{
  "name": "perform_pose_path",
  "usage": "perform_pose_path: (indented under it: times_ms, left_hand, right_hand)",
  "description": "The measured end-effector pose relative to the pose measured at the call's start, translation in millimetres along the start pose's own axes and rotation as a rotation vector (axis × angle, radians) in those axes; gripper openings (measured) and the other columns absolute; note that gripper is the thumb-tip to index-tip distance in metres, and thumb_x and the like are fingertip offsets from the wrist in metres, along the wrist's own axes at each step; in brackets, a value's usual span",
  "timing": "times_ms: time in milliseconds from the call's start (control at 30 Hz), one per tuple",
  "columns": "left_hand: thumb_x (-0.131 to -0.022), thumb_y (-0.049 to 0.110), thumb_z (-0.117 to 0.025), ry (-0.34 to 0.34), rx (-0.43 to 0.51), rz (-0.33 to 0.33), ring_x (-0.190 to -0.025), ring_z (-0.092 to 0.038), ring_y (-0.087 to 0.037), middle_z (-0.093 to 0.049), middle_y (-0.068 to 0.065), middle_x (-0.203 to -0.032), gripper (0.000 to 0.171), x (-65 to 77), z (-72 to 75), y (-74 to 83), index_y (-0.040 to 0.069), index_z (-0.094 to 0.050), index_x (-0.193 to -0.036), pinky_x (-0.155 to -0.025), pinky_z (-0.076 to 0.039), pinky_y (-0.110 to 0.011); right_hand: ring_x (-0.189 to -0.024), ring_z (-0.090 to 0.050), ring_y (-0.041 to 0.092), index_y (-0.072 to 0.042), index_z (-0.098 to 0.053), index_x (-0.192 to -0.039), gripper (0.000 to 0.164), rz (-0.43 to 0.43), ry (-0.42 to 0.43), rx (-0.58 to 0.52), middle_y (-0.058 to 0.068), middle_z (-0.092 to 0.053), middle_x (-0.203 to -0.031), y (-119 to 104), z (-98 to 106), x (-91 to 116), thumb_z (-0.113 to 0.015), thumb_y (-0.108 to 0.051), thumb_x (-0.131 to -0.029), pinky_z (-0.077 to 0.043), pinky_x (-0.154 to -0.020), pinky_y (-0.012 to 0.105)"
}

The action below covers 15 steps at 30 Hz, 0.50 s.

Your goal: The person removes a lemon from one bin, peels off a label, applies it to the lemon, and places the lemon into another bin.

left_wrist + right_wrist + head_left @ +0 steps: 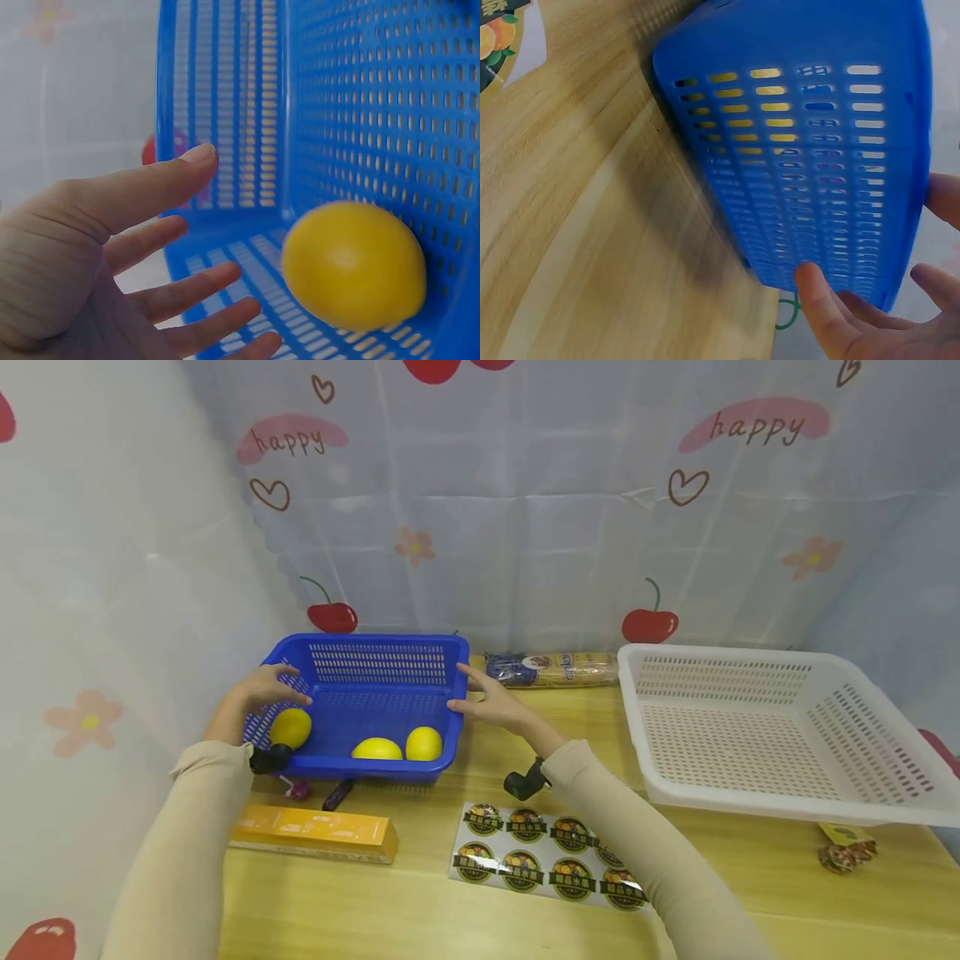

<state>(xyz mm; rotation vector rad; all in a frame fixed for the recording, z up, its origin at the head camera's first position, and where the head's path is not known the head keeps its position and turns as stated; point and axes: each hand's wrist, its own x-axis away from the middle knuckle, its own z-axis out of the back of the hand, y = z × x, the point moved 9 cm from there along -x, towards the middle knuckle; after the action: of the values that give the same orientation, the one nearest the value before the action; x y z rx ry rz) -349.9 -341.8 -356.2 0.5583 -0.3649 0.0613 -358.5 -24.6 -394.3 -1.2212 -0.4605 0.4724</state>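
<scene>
A blue plastic basket with slotted walls sits on the table and holds three lemons. One lemon lies at its left end; another lemon and a third lemon are at the front right. My left hand is at the basket's left end, fingers spread, beside the left lemon and not gripping it. At the right end, my right hand has its fingers extended by the rim and outer wall; whether they touch it I cannot tell.
A white basket stands at the right, a wrapped snack by its front. Behind lies a long clear packet. In front are an orange box, a sticker sheet, a purple lollipop and a small dark item.
</scene>
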Motion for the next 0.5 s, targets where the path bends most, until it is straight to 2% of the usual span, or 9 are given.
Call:
perform_pose_path:
  times_ms: [67, 133, 300, 400, 500]
  left_hand:
    - [-0.089, 0.026, -0.062, -0.048, 0.058, 0.036, -0.125, -0.028, -0.057, -0.01, -0.04, -0.144, 0.078, -1.9, -2.7, -10.0, -0.009, -0.019, -0.144, -0.094, -0.039, -0.062]
    - [-0.09, 0.024, -0.061, -0.082, 0.096, 0.061, -0.125, -0.029, -0.056, -0.012, -0.04, -0.144, 0.078, -3.1, -5.8, -15.4, -0.008, -0.016, -0.145, -0.094, -0.04, -0.06]
    - [-0.09, 0.019, -0.061, -0.148, 0.133, 0.134, -0.124, -0.032, -0.054, -0.022, -0.04, -0.139, 0.077, -4.2, -15.5, -19.7, -0.01, -0.015, -0.144, -0.09, -0.046, -0.057]
    - [-0.09, 0.015, -0.061, -0.181, 0.172, 0.189, -0.128, -0.027, -0.054, -0.02, -0.041, -0.14, 0.076, -5.0, -21.7, -21.7, -0.009, -0.015, -0.144, -0.089, -0.046, -0.057]
    - [-0.088, 0.013, -0.063, -0.219, 0.159, 0.21, -0.129, -0.025, -0.055, -0.018, -0.042, -0.141, 0.075, -9.6, -28.2, -24.1, -0.011, -0.017, -0.143, -0.092, -0.044, -0.056]
  right_hand:
    - [-0.125, -0.045, 0.04, -0.012, -0.014, -0.152, 0.075, 0.003, -0.01, -0.016, 0.023, -0.026, -0.149, 1.9, -3.0, -2.5, -0.06, -0.02, -0.092, -0.042, -0.097, 0.053]
    - [-0.127, -0.042, 0.039, -0.011, -0.014, -0.152, 0.074, 0.005, -0.021, -0.036, 0.022, -0.024, -0.15, 3.7, -5.3, -4.0, -0.058, -0.019, -0.093, -0.041, -0.097, 0.053]
    - [-0.134, -0.034, 0.037, -0.013, -0.015, -0.152, 0.071, 0.012, -0.026, -0.057, 0.018, -0.017, -0.154, 9.6, -7.1, -4.8, -0.057, -0.02, -0.095, -0.042, -0.096, 0.052]
    - [-0.135, -0.033, 0.036, -0.016, -0.017, -0.152, 0.069, 0.039, -0.018, -0.059, 0.015, -0.014, -0.155, 11.5, -8.7, -5.0, -0.056, -0.022, -0.095, -0.044, -0.095, 0.052]
    - [-0.136, -0.031, 0.034, -0.016, -0.017, -0.151, 0.067, 0.062, -0.014, -0.058, 0.014, -0.014, -0.156, 12.1, -10.5, -5.5, -0.055, -0.023, -0.096, -0.045, -0.094, 0.051]
